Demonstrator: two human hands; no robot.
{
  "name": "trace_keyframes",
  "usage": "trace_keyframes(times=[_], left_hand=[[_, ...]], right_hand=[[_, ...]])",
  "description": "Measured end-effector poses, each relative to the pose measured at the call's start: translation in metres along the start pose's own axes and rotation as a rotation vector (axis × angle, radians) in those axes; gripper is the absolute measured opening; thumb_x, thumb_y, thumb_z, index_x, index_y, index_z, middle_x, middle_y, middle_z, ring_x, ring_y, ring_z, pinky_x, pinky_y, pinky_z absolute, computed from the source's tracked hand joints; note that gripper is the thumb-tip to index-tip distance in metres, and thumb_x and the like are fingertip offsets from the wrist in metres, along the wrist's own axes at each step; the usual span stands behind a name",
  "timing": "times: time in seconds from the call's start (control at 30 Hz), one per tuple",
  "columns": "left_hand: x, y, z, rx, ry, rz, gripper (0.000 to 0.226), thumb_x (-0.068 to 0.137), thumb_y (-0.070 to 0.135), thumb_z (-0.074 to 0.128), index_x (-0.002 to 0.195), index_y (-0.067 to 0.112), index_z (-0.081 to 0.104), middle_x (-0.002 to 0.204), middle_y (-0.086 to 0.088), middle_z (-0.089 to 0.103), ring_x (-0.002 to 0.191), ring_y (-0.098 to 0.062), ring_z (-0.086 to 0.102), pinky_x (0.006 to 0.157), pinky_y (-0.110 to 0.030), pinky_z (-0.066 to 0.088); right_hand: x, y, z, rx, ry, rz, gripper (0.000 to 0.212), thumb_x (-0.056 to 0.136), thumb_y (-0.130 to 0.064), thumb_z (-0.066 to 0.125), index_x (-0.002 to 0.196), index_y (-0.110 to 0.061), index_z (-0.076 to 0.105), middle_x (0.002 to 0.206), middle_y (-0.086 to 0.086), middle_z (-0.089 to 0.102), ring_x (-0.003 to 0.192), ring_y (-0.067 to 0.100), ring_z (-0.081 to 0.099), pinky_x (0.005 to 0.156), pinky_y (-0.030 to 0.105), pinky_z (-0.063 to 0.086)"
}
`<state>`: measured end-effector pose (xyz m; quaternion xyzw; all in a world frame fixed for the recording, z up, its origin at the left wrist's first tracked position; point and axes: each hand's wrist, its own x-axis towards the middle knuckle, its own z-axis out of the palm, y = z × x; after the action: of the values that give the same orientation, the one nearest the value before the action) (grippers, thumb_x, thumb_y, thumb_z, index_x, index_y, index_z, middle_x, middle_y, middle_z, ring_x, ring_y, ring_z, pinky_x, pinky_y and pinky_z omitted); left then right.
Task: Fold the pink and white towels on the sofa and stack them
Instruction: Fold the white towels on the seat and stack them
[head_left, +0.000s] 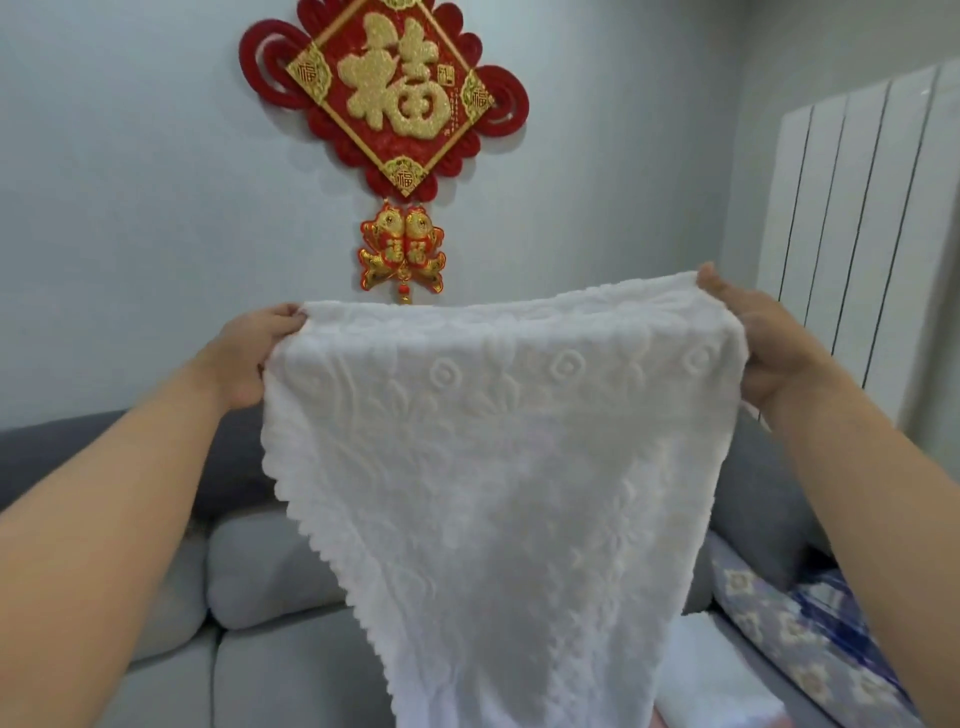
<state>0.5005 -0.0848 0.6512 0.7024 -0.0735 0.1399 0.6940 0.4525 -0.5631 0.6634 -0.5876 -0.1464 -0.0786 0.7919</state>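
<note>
A red-and-gold knot ornament (387, 96) is hung on the wall (a fish pendant (401, 248) beneath it); a white radiator (857, 218) is mounted to its right, and a floral cushion (800, 639) is seen far below that.

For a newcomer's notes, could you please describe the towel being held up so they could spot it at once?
Below the red wall ornament, above the grey sofa, hangs a white towel, its top corners gripped by the left hand and right hand. Its embossed pattern and scalloped edge distinguish it.

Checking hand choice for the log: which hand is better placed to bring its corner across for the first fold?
Probably the right hand. It pinches its corner of the white towel higher than the left hand, so swinging it across to the left corner looks easier. Both grips look secure, so the edge is slight.
</note>
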Motion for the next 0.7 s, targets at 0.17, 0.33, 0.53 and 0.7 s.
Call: trace_keyframes(times=[0.17, 0.33, 0.53, 0.7], left_hand=[[-0.003, 0.024, 0.011, -0.024, -0.232, -0.066, 0.027, 0.102, 0.017, 0.047, 0.105, 0.009, 0.073, 0.100, -0.009, 0.076, 0.076, -0.014, 0.074, 0.060, -0.025, 0.060], [0.019, -0.033, 0.019, 0.901, -0.224, -0.232, 0.009, 0.087, 0.004, 0.066, 0.085, 0.007, 0.074, 0.084, -0.015, 0.073, 0.069, -0.020, 0.066, 0.061, -0.031, 0.053], [0.058, -0.074, 0.098, 1.321, 0.153, 0.134, 0.026, 0.093, 0.010, 0.049, 0.071, 0.016, 0.060, 0.077, -0.007, 0.065, 0.066, -0.021, 0.058, 0.056, -0.030, 0.041], [0.084, -0.042, 0.122, 1.121, 0.354, 0.342, 0.024, 0.094, 0.014, 0.045, 0.078, 0.014, 0.062, 0.091, -0.012, 0.056, 0.076, -0.031, 0.056, 0.065, -0.038, 0.051]], right_hand=[[0.017, -0.004, -0.008, -0.031, -0.018, 0.083, 0.049, 0.104, -0.039, 0.044, 0.090, -0.011, 0.081, 0.098, 0.013, 0.076, 0.079, 0.020, 0.075, 0.059, 0.030, 0.060], [0.075, 0.071, -0.067, -0.635, 0.465, 0.111, 0.023, 0.096, -0.012, 0.057, 0.089, 0.009, 0.064, 0.082, 0.021, 0.061, 0.063, 0.025, 0.063, 0.054, 0.032, 0.050], [0.059, 0.071, -0.096, -0.764, 0.795, 0.003, 0.031, 0.096, -0.019, 0.054, 0.068, -0.005, 0.049, 0.067, 0.012, 0.046, 0.064, 0.027, 0.045, 0.054, 0.036, 0.038], [0.025, -0.006, -0.080, -0.397, 0.804, -0.317, 0.030, 0.091, -0.029, 0.061, 0.069, -0.021, 0.043, 0.071, -0.002, 0.042, 0.071, 0.018, 0.041, 0.060, 0.030, 0.037]])
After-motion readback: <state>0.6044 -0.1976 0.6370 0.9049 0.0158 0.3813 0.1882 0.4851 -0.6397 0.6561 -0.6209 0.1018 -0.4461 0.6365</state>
